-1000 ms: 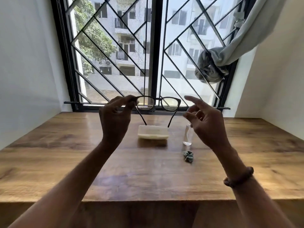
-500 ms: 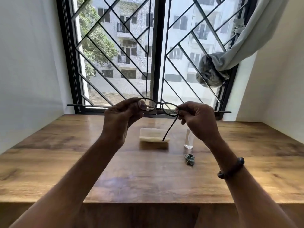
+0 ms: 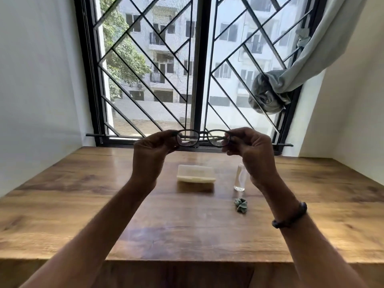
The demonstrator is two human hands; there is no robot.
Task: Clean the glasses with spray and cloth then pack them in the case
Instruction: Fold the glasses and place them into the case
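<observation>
Glasses [image 3: 203, 133]: held level in the air over the far half of the table [image 3: 83, 194], in front of the window's [image 3: 199, 69] lower rail. Both temples now lie folded behind the lenses. Half a second ago one temple still hung down open, and a second ago both stood open.
Left hand [image 3: 152, 151]: fingers and thumb curled, pinching the left end of the frame. It holds the same end as in both earlier frames.
Right hand [image 3: 252, 150]: fingers curled round the right end of the frame. A second ago it was spread and off the glasses.
Case [image 3: 196, 173]: pale, lying on the table below the glasses and well apart from them. It has not moved. Whether it is open cannot be told.
Bottle [image 3: 240, 177]: clear, upright, right of the case, partly hidden by the right hand. Its place is unchanged.
Cloth [image 3: 241, 205]: grey-green, crumpled, near the bottle on its near side. Its place is unchanged.
Bracelet [image 3: 289, 219]: dark beads on the right wrist.
</observation>
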